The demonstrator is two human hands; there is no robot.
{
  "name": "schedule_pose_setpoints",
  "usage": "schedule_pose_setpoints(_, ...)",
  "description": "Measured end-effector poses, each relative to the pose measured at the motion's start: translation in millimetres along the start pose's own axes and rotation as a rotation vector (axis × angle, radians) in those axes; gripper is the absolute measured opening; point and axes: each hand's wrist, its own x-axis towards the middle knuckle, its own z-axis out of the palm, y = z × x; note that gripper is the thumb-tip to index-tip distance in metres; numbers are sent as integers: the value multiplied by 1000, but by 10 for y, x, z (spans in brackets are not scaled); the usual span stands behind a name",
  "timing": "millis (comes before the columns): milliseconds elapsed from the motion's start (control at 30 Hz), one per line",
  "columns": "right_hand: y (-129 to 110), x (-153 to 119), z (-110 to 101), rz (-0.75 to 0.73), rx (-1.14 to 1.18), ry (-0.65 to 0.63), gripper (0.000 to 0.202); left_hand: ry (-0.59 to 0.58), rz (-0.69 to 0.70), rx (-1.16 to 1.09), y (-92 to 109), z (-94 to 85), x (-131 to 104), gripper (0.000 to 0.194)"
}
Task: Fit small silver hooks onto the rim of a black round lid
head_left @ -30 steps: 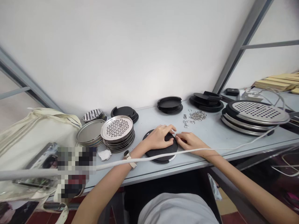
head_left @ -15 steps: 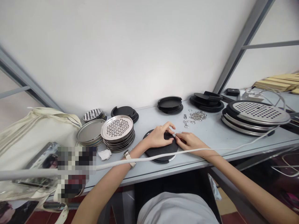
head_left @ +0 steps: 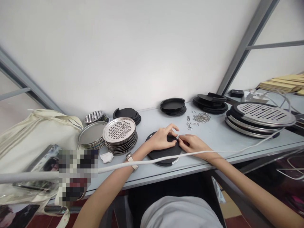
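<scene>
A dark round disc (head_left: 163, 155) lies flat on the table in front of me, with a strip of shiny metal rim showing at its lower right. My left hand (head_left: 163, 137) bends over its upper part, thumb and fingers curled at the right edge. Against that edge my right hand (head_left: 191, 144) is closed, its fingertips pinching beside the left fingers. A tiny pale piece shows between the fingertips; its kind is too small to make out. Behind the hands lies a pile of small metal clips (head_left: 201, 117), a few of them loose (head_left: 189, 126).
Stacked round grater plates (head_left: 120, 130) and plain metal discs (head_left: 91, 134) stand at left, by crumpled white tissue (head_left: 106, 157). Black round holders (head_left: 173, 106) line the wall. Rimmed perforated discs (head_left: 263, 115) are piled right. A white cable (head_left: 147, 161) crosses in front of my arms.
Hardly anything differs. Both hands stay at the disc's right edge, with only a slight shift of the fingertips.
</scene>
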Motion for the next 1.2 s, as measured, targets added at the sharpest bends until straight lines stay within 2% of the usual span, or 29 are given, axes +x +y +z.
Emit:
schedule_pose_setpoints(600,-2,-21,15,22,4,87,27,-6,53,42,-64,17,8,38)
schedule_pose_setpoints(833,-7,3,-2,15,14,34,31,30,105,213,-44,38,3,35)
schedule_pose_setpoints(1033,31,4,32,6,-33,14,31,48,134,496,40,43,-17,28)
schedule_pose_setpoints(1200,25,17,38,3,-42,21,30,115,27,640,37,76,-20,15)
